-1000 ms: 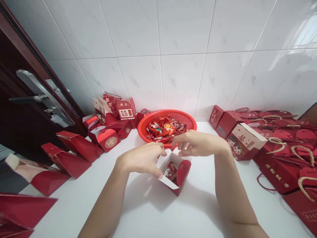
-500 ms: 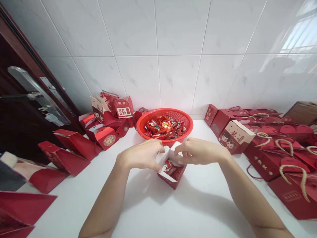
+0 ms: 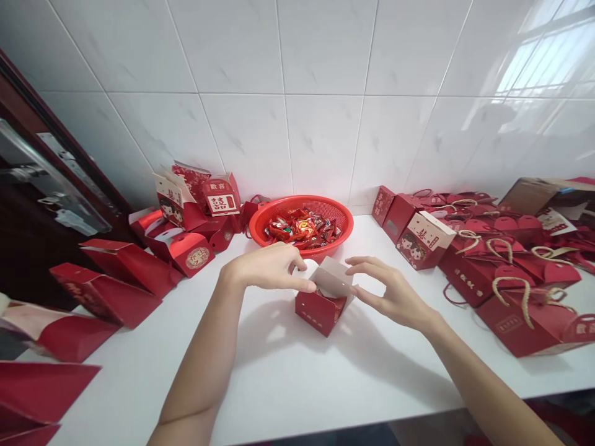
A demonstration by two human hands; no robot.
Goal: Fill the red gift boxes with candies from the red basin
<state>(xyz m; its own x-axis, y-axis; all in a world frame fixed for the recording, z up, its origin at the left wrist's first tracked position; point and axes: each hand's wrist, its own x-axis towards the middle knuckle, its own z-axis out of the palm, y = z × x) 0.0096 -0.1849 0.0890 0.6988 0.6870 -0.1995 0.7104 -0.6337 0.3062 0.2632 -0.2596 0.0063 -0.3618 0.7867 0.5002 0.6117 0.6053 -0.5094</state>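
A small red box (image 3: 318,313) with white inner flaps stands on the white table, in front of a red basket (image 3: 260,232) of wrapped sweets (image 3: 304,227). My left hand (image 3: 274,269) is at the box's left side, thumb and fingers pinching around a white flap. On the right side, my right hand (image 3: 390,288) has its fingers spread, with fingertips touching the edge of a raised flap (image 3: 337,279). The flaps cover most of the box's inside.
Red boxes (image 3: 195,254) stand at the left, beside a dark door (image 3: 41,248). Many red boxes with rope handles (image 3: 530,319) fill the right side. A tiled wall (image 3: 320,136) rises behind the table (image 3: 260,384).
The flaps have folded inward over the sweets in the box. My right hand has opened and moved slightly right. The camera view has turned right.
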